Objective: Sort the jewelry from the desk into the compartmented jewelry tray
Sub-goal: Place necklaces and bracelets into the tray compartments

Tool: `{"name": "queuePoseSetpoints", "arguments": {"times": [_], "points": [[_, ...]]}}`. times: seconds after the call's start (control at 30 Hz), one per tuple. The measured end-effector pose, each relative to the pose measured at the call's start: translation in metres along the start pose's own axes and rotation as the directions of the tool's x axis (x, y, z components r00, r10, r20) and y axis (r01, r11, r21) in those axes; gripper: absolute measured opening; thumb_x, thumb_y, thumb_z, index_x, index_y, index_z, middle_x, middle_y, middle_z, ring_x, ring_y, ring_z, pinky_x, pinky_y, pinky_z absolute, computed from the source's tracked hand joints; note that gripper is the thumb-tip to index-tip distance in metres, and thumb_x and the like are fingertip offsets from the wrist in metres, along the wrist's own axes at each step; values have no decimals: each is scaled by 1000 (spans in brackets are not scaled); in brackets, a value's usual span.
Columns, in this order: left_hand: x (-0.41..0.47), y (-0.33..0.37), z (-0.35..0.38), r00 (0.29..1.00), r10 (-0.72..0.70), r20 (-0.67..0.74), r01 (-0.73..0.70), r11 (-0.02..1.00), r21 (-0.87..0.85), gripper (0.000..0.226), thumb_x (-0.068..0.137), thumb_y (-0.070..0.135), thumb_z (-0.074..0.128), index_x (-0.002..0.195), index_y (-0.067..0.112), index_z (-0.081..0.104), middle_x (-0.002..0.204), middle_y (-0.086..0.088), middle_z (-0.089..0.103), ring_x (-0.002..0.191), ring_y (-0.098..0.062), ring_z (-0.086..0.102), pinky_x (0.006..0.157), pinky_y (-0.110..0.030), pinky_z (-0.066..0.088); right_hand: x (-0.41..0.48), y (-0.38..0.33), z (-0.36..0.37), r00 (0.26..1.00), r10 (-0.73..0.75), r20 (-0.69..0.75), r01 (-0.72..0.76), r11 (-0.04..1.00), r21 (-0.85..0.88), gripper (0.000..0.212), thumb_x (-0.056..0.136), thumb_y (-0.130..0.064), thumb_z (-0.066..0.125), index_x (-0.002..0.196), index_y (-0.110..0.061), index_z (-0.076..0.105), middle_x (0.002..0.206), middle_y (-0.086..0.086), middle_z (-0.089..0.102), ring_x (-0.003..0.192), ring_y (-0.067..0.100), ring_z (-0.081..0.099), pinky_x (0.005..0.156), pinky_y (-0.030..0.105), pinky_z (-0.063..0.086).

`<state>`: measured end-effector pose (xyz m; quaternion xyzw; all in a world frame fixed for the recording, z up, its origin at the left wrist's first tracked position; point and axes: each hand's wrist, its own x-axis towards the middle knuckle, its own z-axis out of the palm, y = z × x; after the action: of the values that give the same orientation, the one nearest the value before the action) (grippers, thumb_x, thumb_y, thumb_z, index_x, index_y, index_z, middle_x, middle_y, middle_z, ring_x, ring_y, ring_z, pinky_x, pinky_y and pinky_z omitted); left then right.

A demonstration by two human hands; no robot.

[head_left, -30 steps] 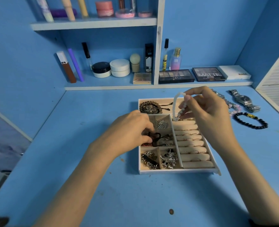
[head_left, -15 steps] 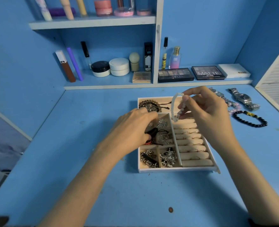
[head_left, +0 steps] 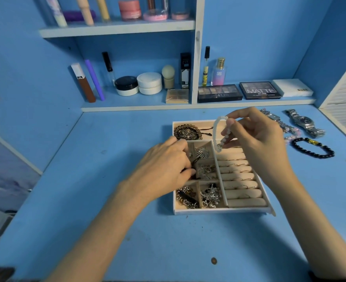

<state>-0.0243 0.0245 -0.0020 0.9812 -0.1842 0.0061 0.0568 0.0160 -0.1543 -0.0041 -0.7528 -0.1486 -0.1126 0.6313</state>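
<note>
The beige compartmented jewelry tray [head_left: 221, 210] lies on the blue desk, its small cells holding silver and dark pieces, with ring rolls on its right side. My right hand [head_left: 257, 137] hangs over the tray's far right part, pinching a white bead bracelet [head_left: 216, 135] that dangles above it. My left hand [head_left: 166, 165] rests over the tray's left middle cells, fingers closed on a thin dark cord piece [head_left: 194, 161], partly hidden. Still on the desk to the right are a black bead bracelet [head_left: 312, 148], a pink bead bracelet [head_left: 293, 135] and two metal watches [head_left: 304, 123].
A brown beaded bracelet with a metal clip [head_left: 188, 132] fills the tray's far left cell. Cosmetics, jars and palettes [head_left: 219, 93] line the shelf behind the desk. A white slatted panel [head_left: 345, 110] stands at the right edge. A small dark spot [head_left: 214, 260] marks the near desk.
My left hand has shifted a little farther up the tray's left cells with the dark cord piece. My right hand still holds the white bracelet in about the same spot.
</note>
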Motion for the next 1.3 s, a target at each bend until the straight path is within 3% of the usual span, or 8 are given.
{"name": "queuePoseSetpoints", "arguments": {"times": [0.17,0.27,0.4,0.63,0.87,1.03,1.23,1.3], "points": [[6,5,1,995,-90,-29,89,995,-43,26,89,34,53,80,18,71,96,5,47,89,-8,38,67,-22,28,1,0,1,1000,7,7,-7,1000,1,11,91,-12,56,83,-20,59,70,10,66,63,22,65,59,31,57],[12,6,-1,986,-165,-23,161,978,-130,12,83,24,63,71,22,62,81,11,41,80,-10,46,64,-22,31,1,1,-1,1000,14,14,-14,1000,-7,10,92,-12,56,85,-18,59,70,10,66,64,22,65,61,33,58],[16,8,1,984,-179,16,179,964,-195,14,81,15,64,71,25,60,65,17,46,72,-11,55,54,-19,33,0,2,-3,1000,16,12,-16,1000,-18,5,92,-12,56,89,-11,61,69,9,65,64,22,65,62,37,59],[14,1,-1,986,-161,48,168,936,-308,13,84,13,63,87,20,73,67,11,56,68,-4,54,67,-19,45,1,3,-5,1000,16,8,-16,1000,-24,6,91,-13,56,89,-11,61,71,11,66,65,25,65,62,38,59],[22,-2,-2,975,-216,-51,177,893,-415,22,81,29,68,101,21,68,61,24,48,59,9,48,56,-3,35,1,1,-8,1000,17,4,-17,1000,-15,8,92,-12,56,86,-14,61,72,13,66,65,29,65,62,42,59],[24,1,-1,973,-210,-92,156,901,-405,12,79,17,70,90,20,73,58,23,49,55,7,48,57,1,37,2,0,-9,1000,11,5,-11,1000,-25,6,92,-12,56,88,-12,60,73,14,66,63,26,65,62,41,59],[6,-2,-12,992,-97,77,116,946,-304,14,80,18,69,87,29,73,74,16,67,66,4,59,67,-16,46,2,2,-10,1000,15,6,-15,1000,-16,6,92,-11,56,90,-9,61,72,14,66,65,27,65,61,40,59],[2,-3,-16,989,-73,130,102,968,-229,21,85,20,60,94,34,71,79,16,66,57,1,54,58,-16,41,2,2,-9,1000,14,9,-13,1000,-15,7,91,-11,56,90,-7,61,73,15,65,65,28,65,61,40,59]]}}
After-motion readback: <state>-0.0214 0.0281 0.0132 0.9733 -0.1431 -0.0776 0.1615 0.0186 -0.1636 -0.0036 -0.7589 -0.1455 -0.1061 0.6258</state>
